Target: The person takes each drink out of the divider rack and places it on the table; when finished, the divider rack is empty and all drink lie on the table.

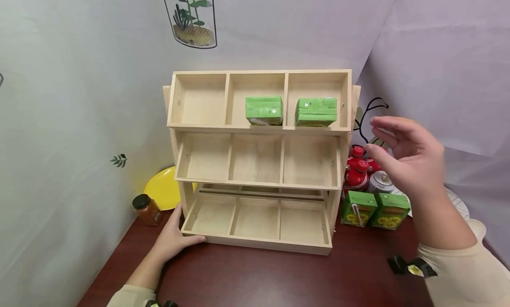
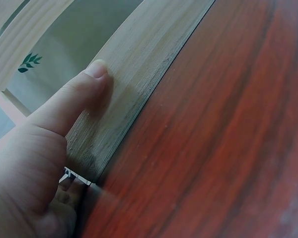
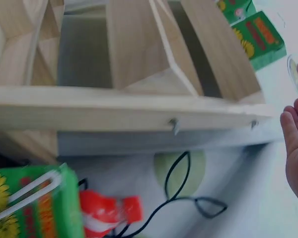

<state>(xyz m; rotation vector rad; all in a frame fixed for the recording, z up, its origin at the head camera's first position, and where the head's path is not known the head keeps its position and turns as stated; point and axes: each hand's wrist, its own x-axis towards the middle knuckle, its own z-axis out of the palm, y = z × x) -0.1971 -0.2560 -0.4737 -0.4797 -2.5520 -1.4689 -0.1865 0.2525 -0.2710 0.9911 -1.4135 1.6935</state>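
A three-tier wooden display rack (image 1: 255, 242) with divided compartments stands on the table. My left hand (image 1: 171, 241) grips its lower left corner; in the left wrist view the thumb (image 2: 92, 82) lies on the front board and the other fingers go round the end, partly hidden. In the air right of the rack, my right hand (image 1: 414, 161) holds nothing, its fingers loosely bent and thumb apart. On the top tier, one green drink carton (image 1: 264, 110) lies in the middle compartment and another green carton (image 1: 316, 111) in the right one. The lower two tiers hold nothing.
Right of the rack stand two green cartons (image 1: 358, 208) with yellow flowers, several red bottles (image 1: 356, 176) and a silver can (image 1: 381, 182). A yellow plate (image 1: 163, 189) and a dark-lidded jar (image 1: 147, 210) are at the left. Light cloth walls (image 1: 287, 28) enclose the table.
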